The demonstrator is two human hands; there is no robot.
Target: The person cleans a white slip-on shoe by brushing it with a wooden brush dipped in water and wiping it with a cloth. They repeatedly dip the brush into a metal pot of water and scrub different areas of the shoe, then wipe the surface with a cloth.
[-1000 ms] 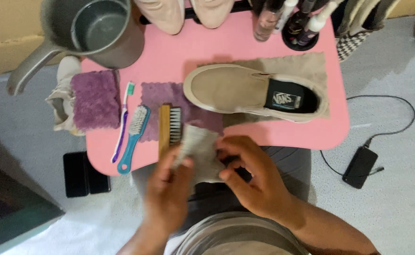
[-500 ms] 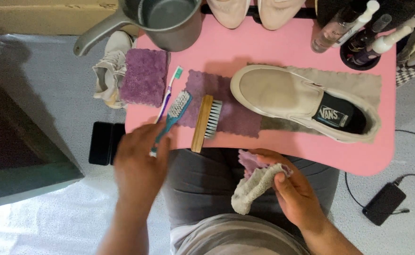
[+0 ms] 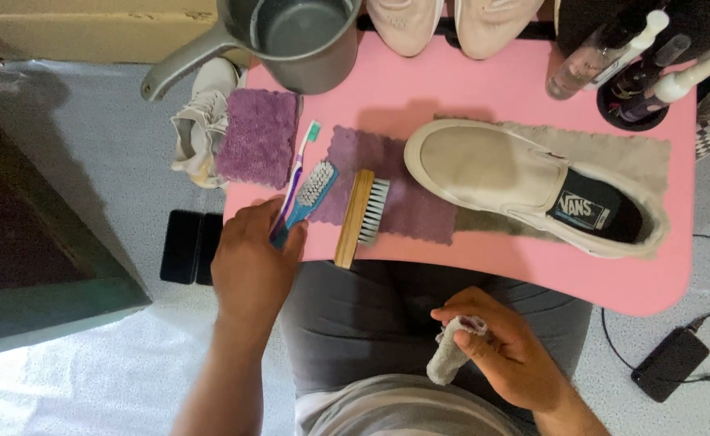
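Two hands busy: left hand (image 3: 252,262) clenched on the blue brush (image 3: 302,202) handle at the pink counter (image 3: 484,89) edge, bristles up for reach. Right hand (image 3: 504,355) grasps a wadded cloth (image 3: 449,355) over the lap, clear of the beige shoe (image 3: 525,182).

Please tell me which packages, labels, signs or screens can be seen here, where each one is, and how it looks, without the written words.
Insole label: inside the beige slip-on shoe on the pink table; white print on black.
Bottles: table's far right corner; clear and dark, white tops.
Cardboard box: upper left, on the floor; tan.
Dark flat devices: on the floor beside the left hand; blank.
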